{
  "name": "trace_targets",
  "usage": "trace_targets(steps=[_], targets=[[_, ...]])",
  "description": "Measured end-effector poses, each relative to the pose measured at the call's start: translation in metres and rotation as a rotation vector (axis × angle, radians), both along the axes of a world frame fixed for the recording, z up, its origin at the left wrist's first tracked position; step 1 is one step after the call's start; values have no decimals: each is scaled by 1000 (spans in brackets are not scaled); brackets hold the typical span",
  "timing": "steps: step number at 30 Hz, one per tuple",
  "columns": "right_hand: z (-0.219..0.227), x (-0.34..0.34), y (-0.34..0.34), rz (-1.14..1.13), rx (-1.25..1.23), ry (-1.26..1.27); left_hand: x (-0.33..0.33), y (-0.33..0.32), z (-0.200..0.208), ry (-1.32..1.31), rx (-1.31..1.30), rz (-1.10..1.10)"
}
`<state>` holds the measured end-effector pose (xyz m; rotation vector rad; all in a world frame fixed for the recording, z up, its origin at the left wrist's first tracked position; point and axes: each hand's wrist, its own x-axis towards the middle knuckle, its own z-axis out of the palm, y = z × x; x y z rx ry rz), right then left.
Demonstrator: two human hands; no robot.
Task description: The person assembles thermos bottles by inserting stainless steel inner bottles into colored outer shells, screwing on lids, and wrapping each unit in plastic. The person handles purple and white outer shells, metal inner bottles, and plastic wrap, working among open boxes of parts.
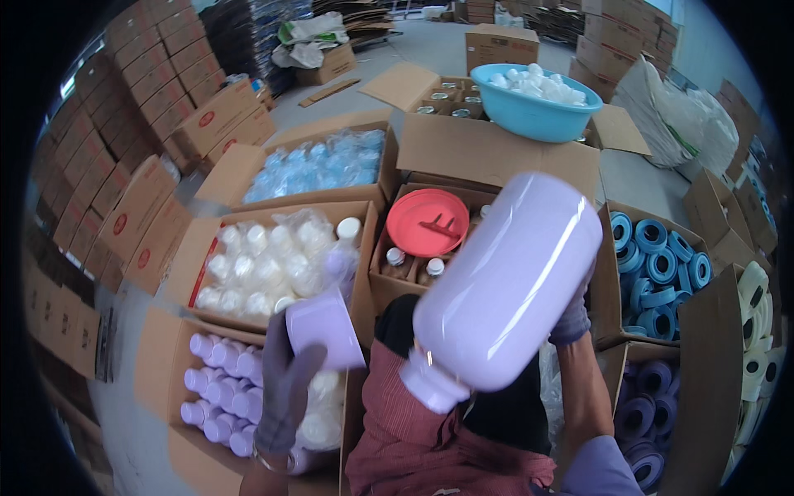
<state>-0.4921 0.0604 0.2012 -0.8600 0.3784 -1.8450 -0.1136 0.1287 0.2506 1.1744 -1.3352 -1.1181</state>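
Observation:
My left hand point(285, 388), in a grey-purple glove, is closed round a lavender cup-shaped cap point(324, 329), held over the open boxes on my left. A large glossy lavender bottle point(513, 281) is tilted in front of me, its narrow neck pointing down and to the left. My right hand point(573, 321), also gloved, grips the bottle from its far right side; most of the fingers are hidden behind it. Cap and bottle are apart. Beside my left hand, a carton holds rows of small lavender bottle-shaped pieces point(222, 388).
Open cartons surround me, with white caps point(256, 248), bagged light-blue pieces point(318, 169), teal rings point(660, 264), purple rings point(645, 405) and cream rings point(754, 322). A red dish point(418, 217) lies over bottles ahead. Behind it stands a blue basin point(529, 117) of white pieces. Stacked cartons point(157, 66) rise far left.

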Motion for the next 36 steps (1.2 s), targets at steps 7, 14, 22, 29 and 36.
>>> trace_targets(steps=[7, 14, 22, 29, 36], targets=[[-58, 48, 43, 292, -237, 719, -103, -226, -133, -596, -234, -16], [-139, -24, -63, -89, 172, 1500, -133, -307, -231, -1151, -271, -24], [-276, 2, -113, -250, 81, 2141, -170, -224, -195, -203, 29, -268], [-130, -14, -101, -448, 77, 1808, -147, -219, -197, 144, 329, -313], [45, 17, -28, -984, -563, 1479, -143, -217, -126, 49, 401, -747]])
